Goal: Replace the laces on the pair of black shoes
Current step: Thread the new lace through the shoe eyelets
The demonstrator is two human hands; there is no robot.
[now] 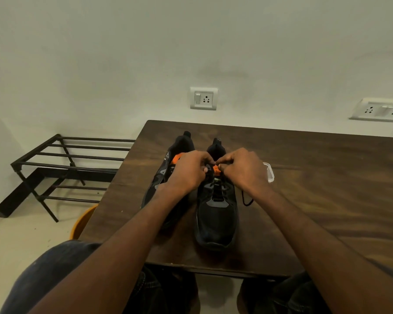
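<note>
Two black shoes stand side by side on the dark wooden worktop [304, 189], toes toward the person and heels toward the wall. The right shoe [217, 214] sits upright with its toe cap and laced lower eyelets in full view; the left shoe [168, 175] leans just beside it, partly hidden under the left forearm, with an orange tongue patch showing near its collar. Both hands meet over the upper eyelets of the right shoe, near its tongue and orange tag. The left hand [188, 172] has its fingers curled, and its grip pinches a short stretch of black lace [213, 163] from the left side; the right hand [241, 169], likewise curled, pinches the same stretch from the right, so the lace runs taut between the two grips directly above the shoe's throat. A loose loop of black lace [246, 199] trails off the right side of this shoe onto the worktop, below the right wrist. A small clear plastic container [269, 172] lies on the worktop just beyond the right hand, mostly hidden by it. To the left of the worktop stand a black metal rack [61, 164] and, nearer, an orange bucket [82, 223] on the pale floor. Two white socket plates [204, 99] are fixed to the wall behind.
</note>
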